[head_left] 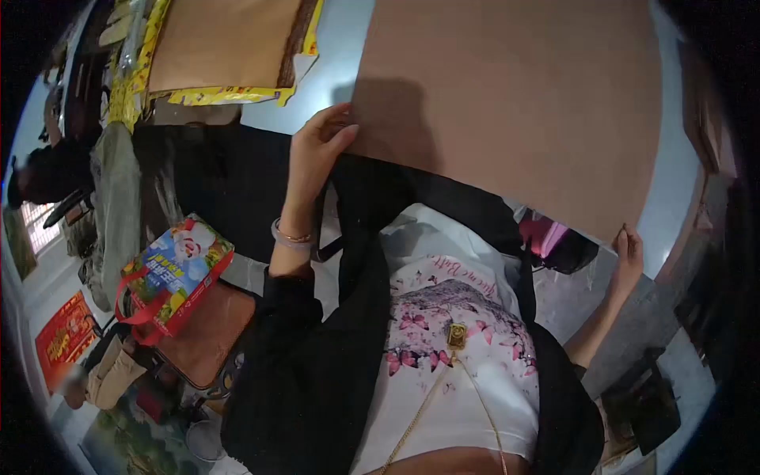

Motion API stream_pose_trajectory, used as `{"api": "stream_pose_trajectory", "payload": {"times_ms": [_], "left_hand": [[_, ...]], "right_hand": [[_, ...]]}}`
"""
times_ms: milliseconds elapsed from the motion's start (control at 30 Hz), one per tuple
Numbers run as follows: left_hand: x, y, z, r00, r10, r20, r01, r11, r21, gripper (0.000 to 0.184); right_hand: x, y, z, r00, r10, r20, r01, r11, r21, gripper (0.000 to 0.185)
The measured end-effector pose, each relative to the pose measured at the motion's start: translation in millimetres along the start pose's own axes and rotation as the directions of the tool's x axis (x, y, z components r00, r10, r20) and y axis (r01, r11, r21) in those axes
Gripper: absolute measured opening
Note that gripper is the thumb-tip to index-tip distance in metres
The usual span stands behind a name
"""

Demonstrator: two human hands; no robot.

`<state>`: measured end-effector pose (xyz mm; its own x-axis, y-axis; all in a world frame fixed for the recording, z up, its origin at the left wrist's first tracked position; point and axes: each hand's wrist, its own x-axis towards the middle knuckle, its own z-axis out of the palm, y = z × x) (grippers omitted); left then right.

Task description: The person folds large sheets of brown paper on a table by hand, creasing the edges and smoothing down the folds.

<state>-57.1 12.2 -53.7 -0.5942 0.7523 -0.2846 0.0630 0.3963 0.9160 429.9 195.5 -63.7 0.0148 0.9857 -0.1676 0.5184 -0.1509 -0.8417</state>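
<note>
A large brown sheet, like kraft paper or thin board, lies across the pale blue-white table in front of me. My left hand is at its near left corner, thumb and fingers apart, with the thumb tip at the sheet's edge. At the near right corner, my right hand pinches the sheet's edge between thumb and fingers. A shadow falls on the sheet beside my left hand.
At the back left is a stack of brown sheets in torn yellow wrapping. A colourful gift box with a red handle rests on a brown-topped stool to my left. A pink and black item is below the table edge.
</note>
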Motion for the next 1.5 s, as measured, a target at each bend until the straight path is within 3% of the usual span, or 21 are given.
{"api": "stream_pose_trajectory", "payload": {"times_ms": [67, 100, 167, 233, 300, 367, 467, 600, 667, 767, 900, 967, 1100, 1300, 1367, 1500], "left_hand": [[1.4, 2.1, -1.3, 1.000, -0.023, 0.020, 0.022, 1.000, 0.006, 0.034], [-3.0, 17.1, 2.6, 0.996, -0.092, -0.006, 0.092, 0.995, 0.030, 0.034], [0.3, 8.7, -0.3, 0.999, -0.040, 0.025, 0.039, 0.997, 0.062, 0.035], [-2.7, 23.0, 4.8, 0.995, -0.099, -0.009, 0.099, 0.989, 0.114, 0.036], [-3.9, 20.1, 5.7, 0.988, -0.156, -0.022, 0.155, 0.987, -0.040, 0.036], [-3.0, 17.0, 7.0, 0.991, -0.134, 0.006, 0.134, 0.986, -0.104, 0.035], [-0.3, 7.8, 0.9, 0.996, -0.086, -0.018, 0.087, 0.996, 0.026, 0.035], [-4.3, 13.9, 7.0, 0.999, -0.036, -0.035, 0.038, 0.999, 0.031, 0.034], [-6.3, 19.0, 8.1, 0.997, 0.056, -0.050, -0.038, 0.955, 0.295, 0.031], [-2.4, 4.7, 6.4, 0.988, 0.152, -0.025, -0.144, 0.968, 0.203, 0.025], [3.3, -0.7, 0.1, 0.982, 0.189, 0.020, -0.184, 0.918, 0.351, 0.020], [3.7, 4.3, -0.1, 0.990, 0.141, 0.017, -0.133, 0.875, 0.466, 0.019], [3.4, 11.0, 4.1, 0.982, 0.180, 0.056, -0.186, 0.882, 0.433, 0.019], [3.3, 7.4, 2.9, 0.983, 0.179, 0.029, -0.166, 0.826, 0.538, 0.019], [2.0, 6.6, 3.7, 0.962, 0.269, 0.044, -0.235, 0.735, 0.637, 0.020], [1.5, 8.2, 6.8, 0.955, 0.294, 0.050, -0.254, 0.714, 0.653, 0.020]], "right_hand": [[1.7, -1.4, 1.9, 0.998, 0.032, -0.048, -0.033, 0.999, -0.017, 0.027], [1.3, 0.0, -5.8, 0.994, 0.104, 0.026, -0.103, 0.994, -0.037, 0.028], [-4.3, -15.9, 4.8, 0.996, 0.079, -0.030, -0.078, 0.997, 0.011, 0.026], [-6.9, -26.7, 7.1, 0.989, 0.131, -0.075, -0.139, 0.984, -0.109, 0.023], [-6.9, -13.0, 4.0, 0.998, 0.061, -0.027, -0.061, 0.998, 0.005, 0.019], [-3.9, -4.6, 4.0, 0.996, 0.084, -0.027, -0.080, 0.989, 0.122, 0.019], [-6.5, -5.8, 7.3, 0.997, 0.064, -0.051, -0.060, 0.994, 0.087, 0.019], [-7.2, -8.5, 11.2, 0.996, 0.015, -0.085, -0.017, 1.000, -0.025, 0.019], [-6.7, -8.2, 14.7, 0.988, -0.051, -0.143, 0.030, 0.989, -0.146, 0.017], [-8.5, -18.0, 14.5, 0.984, -0.078, -0.161, 0.034, 0.965, -0.259, 0.018], [-3.5, -8.3, 9.5, 0.992, 0.012, -0.128, -0.038, 0.978, -0.204, 0.018], [-2.4, -7.7, 7.5, 0.993, 0.056, -0.103, -0.074, 0.980, -0.186, 0.019], [-3.1, -14.3, 8.4, 0.992, 0.087, -0.089, -0.097, 0.988, -0.118, 0.020], [-2.8, -7.6, 10.4, 0.995, 0.050, -0.091, -0.060, 0.993, -0.101, 0.019], [-6.5, -16.6, 12.3, 0.992, -0.055, -0.114, 0.024, 0.966, -0.259, 0.019], [-4.4, -2.8, 10.6, 0.983, -0.129, -0.128, 0.083, 0.946, -0.314, 0.020]]}}
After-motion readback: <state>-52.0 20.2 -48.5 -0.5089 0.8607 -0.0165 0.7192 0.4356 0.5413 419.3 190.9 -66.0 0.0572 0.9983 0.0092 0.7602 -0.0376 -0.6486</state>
